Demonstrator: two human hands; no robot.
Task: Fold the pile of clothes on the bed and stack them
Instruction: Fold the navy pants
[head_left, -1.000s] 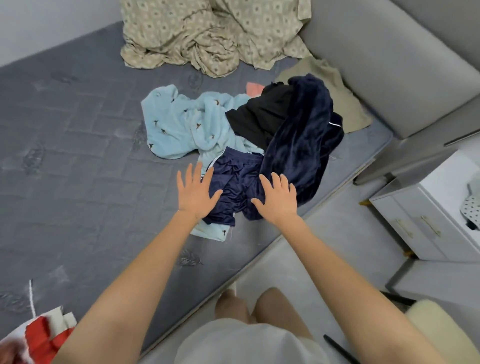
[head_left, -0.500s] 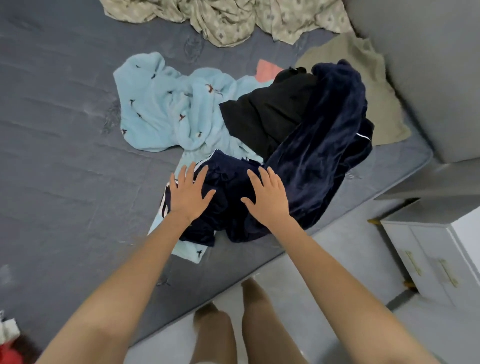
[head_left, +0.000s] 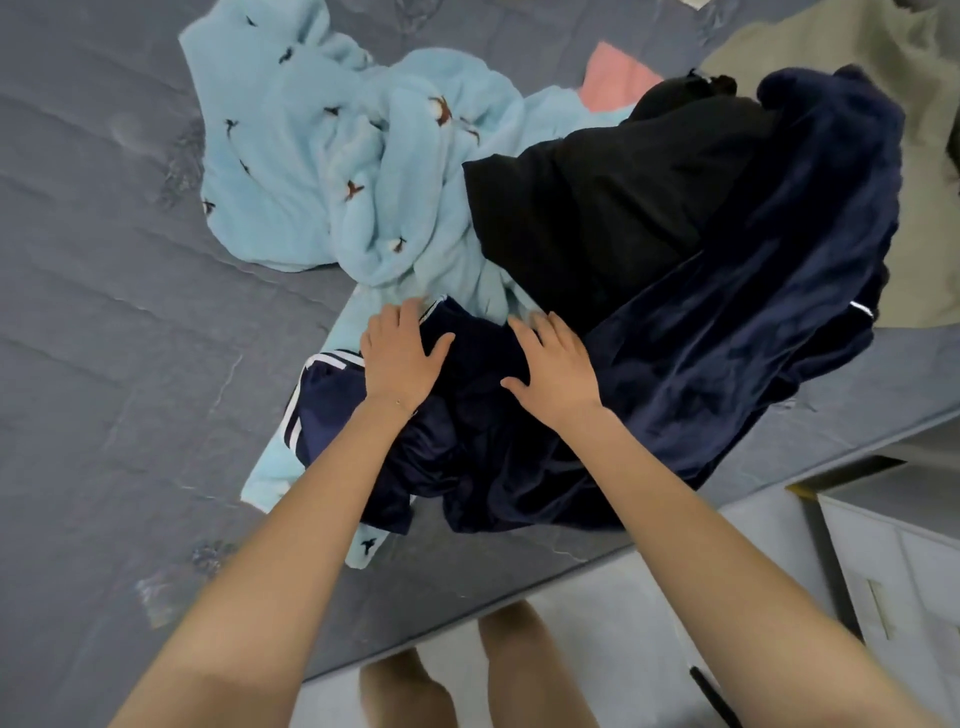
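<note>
Fleece (head_left: 322, 171): pale blue, small dark bird motifs. Shorts (head_left: 332, 405): navy, white side stripes. Velour garment (head_left: 753, 338): navy. Top (head_left: 597, 208): black. Cloth (head_left: 618, 78): pink. Bed cover (head_left: 104, 312): grey, quilted.

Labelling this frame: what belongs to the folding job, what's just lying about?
Job: left hand, right hand, navy striped shorts, navy velvet garment, black garment, light blue fleece, pink garment, bed.
Lying about: white cabinet, black rod on floor.

This is a bedroom in a home. A bed (head_left: 104, 312) with a grey quilted cover holds loose clothes (head_left: 332, 171). A white drawer cabinet (head_left: 904, 561) stands beside it.
</note>
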